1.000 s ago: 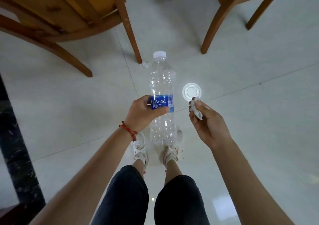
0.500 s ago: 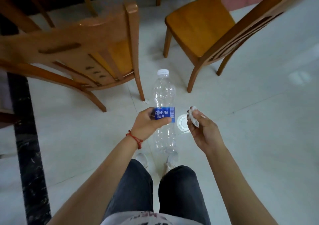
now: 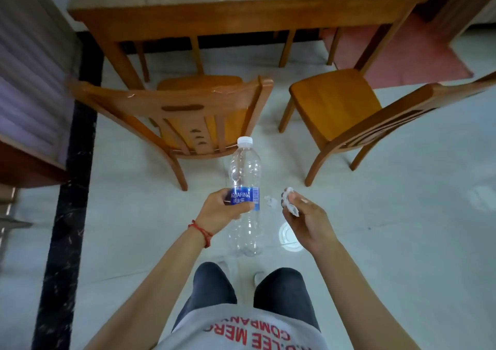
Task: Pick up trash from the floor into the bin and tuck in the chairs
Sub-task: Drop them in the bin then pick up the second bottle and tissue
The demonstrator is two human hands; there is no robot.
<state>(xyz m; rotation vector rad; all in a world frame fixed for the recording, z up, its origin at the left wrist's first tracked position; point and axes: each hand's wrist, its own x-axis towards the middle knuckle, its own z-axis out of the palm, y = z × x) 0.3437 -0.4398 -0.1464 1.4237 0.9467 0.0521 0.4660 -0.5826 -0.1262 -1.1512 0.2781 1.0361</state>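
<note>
My left hand (image 3: 220, 210) grips an empty clear plastic bottle (image 3: 245, 172) with a white cap and a blue label, held upright above the floor. My right hand (image 3: 306, 221) pinches a small crumpled white scrap (image 3: 290, 200). Another small white scrap (image 3: 270, 200) lies on the pale tiles between my hands. Two wooden chairs stand pulled out from the table (image 3: 241, 19): the left chair (image 3: 188, 116) with its back toward me, the right chair (image 3: 346, 113) turned sideways. No bin is in view.
A round bright light reflection (image 3: 288, 238) shows on the glossy floor under my right wrist. A black marble strip (image 3: 69, 188) runs along the left. A red mat (image 3: 402, 54) lies beyond the right chair. More chair legs stand under the table.
The view has risen and tilted up: the table and both whole chairs have come into sight. Both hands keep the same grip on the bottle and the scrap.
</note>
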